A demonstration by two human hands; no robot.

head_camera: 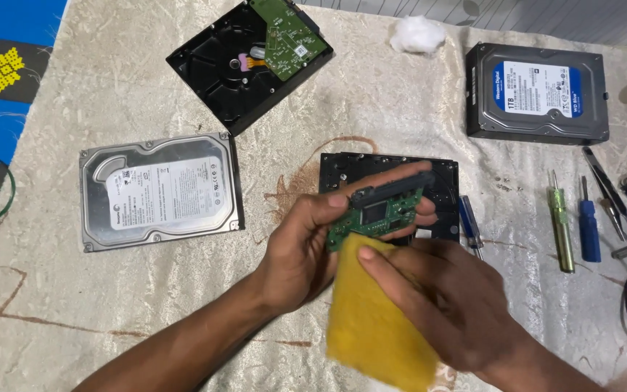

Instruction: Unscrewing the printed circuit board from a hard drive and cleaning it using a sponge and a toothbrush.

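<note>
Above the black drive (440, 190), the left hand (302, 250) clamps its grip on a green board (379, 214); the right hand (437, 294) presses a yellow cloth (375, 327), grip closed on it.

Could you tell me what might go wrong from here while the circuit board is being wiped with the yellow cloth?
The yellow cloth might snag small parts on the green circuit board. The left hand grips the board only by its edges, so the right hand pressing down could flex it or make it slip onto the black drive below.
</note>
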